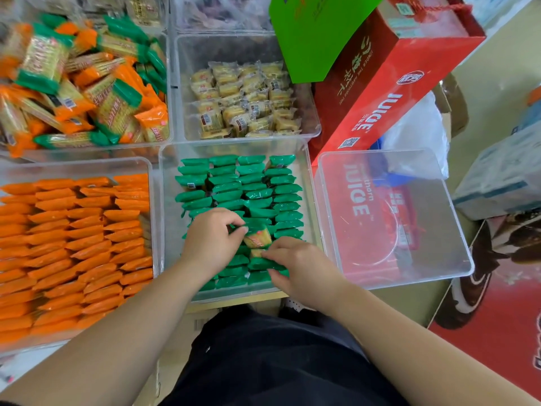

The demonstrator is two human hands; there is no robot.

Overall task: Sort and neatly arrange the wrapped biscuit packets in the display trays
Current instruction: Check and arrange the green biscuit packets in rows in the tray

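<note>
In the centre tray [162, 200], green rows [257, 186] nearly full: your left hand [210, 240] pinches a tilted packet [257, 238], right hand [297, 263] grips its neighbours [259, 263]. Upper-left mixed pile [87, 83] left to sort.

Both bare forearms enter from the lower frame and converge at centre, palms down; left hand [210, 240] pinches a tilted packet [257, 237], right hand [298, 266] pinches a green packet [260, 263].

green packets [240, 186] and orange packets [73, 244]: plain solid wrappers. back pile [87, 92]: mixed orange and green ends. pale yellow biscuits [246, 101], clear wrap. red box [389, 92], white lettering. bright green box [310, 33].
</note>
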